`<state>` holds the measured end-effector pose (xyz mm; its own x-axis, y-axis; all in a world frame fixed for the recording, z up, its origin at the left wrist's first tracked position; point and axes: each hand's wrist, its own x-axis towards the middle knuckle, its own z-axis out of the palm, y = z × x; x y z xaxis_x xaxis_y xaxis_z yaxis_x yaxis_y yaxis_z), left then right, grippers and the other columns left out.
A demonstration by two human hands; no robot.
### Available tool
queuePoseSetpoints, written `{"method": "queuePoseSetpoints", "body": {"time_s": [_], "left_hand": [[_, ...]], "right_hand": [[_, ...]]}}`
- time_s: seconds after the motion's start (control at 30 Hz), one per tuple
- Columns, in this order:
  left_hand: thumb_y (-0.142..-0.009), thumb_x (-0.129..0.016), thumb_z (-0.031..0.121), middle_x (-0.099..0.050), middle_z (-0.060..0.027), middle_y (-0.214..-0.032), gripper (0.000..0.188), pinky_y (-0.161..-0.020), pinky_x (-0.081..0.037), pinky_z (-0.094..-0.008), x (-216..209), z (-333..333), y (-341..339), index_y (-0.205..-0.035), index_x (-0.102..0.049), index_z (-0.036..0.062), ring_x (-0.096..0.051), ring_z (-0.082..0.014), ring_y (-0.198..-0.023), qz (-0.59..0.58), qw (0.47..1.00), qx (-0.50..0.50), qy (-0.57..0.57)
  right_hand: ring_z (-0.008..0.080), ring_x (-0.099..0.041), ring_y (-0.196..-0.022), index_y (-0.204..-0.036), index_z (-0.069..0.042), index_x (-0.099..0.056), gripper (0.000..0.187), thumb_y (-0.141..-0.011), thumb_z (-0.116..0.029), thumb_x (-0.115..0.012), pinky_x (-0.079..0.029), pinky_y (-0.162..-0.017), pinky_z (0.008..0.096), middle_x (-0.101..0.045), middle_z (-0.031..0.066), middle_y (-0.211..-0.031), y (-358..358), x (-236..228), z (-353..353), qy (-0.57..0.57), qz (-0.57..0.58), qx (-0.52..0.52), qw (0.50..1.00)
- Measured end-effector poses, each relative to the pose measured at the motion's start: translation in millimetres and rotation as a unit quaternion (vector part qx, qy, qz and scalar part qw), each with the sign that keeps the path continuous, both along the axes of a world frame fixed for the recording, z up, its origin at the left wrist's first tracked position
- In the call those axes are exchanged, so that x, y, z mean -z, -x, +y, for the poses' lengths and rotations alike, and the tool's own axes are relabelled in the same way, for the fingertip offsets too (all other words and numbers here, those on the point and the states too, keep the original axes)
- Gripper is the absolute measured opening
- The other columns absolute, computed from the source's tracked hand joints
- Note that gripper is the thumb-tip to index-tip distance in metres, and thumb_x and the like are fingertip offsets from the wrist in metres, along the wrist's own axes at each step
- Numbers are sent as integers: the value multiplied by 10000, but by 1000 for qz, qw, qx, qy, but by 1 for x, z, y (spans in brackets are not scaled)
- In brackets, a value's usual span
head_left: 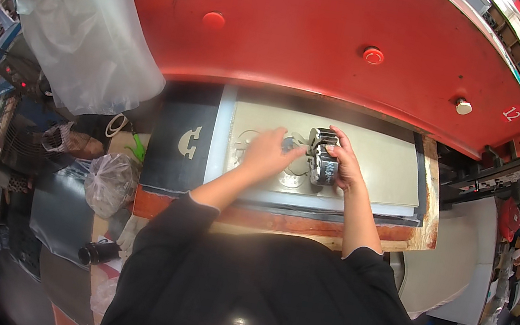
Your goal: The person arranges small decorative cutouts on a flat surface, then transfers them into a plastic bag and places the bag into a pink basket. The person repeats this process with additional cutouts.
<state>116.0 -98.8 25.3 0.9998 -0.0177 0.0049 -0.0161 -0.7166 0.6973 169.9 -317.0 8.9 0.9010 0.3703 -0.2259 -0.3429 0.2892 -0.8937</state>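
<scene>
My right hand (346, 162) grips a metal cutting die (324, 167), a shiny band-shaped tool tilted up on its edge over a beige sheet (379, 159). Left of the die, my left hand (267, 155) hovers low over the same sheet, slightly blurred, its fingers apart and pointing toward the die. Curved cut outlines (243, 139) show in the sheet around my left hand, partly hidden by it. Under the sheet lies a white board (217, 155). A loose beige cut piece (188, 141) with a curved shape rests on the black mat (169, 164) to the left.
A red press beam (284, 27) with red buttons spans the far side, close above the work. Translucent plastic (86, 41) hangs at its left end. A filled clear bag (111, 184) and a black cylindrical object (99, 252) are at left. Beige sheet material (446, 251) lies at right.
</scene>
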Motion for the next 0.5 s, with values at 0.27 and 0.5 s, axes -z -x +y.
{"method": "queuePoseSetpoints", "body": {"time_s": [0.27, 0.5], "left_hand": [[-889, -512, 561, -665, -187, -941, 648, -785, -493, -396, 18, -22, -43, -1185, -570, -12, -647, -301, -889, 115, 976, -68, 171], [-891, -544, 335, -660, -179, -1025, 412, -825, -493, -379, 33, -6, -41, -1152, -614, 23, -633, -288, -961, 53, 986, -2, 157]], "right_hand": [[181, -582, -967, -1398, -131, -381, 691, -772, -26, -654, -496, -821, 315, -538, 138, -1162, 8, -9, 13, 90, -95, -18, 991], [174, -558, -988, -1396, -154, -394, 676, -768, -54, -622, -473, -834, 306, -556, 111, -1129, 5, -10, 14, 74, -68, -20, 995]]}}
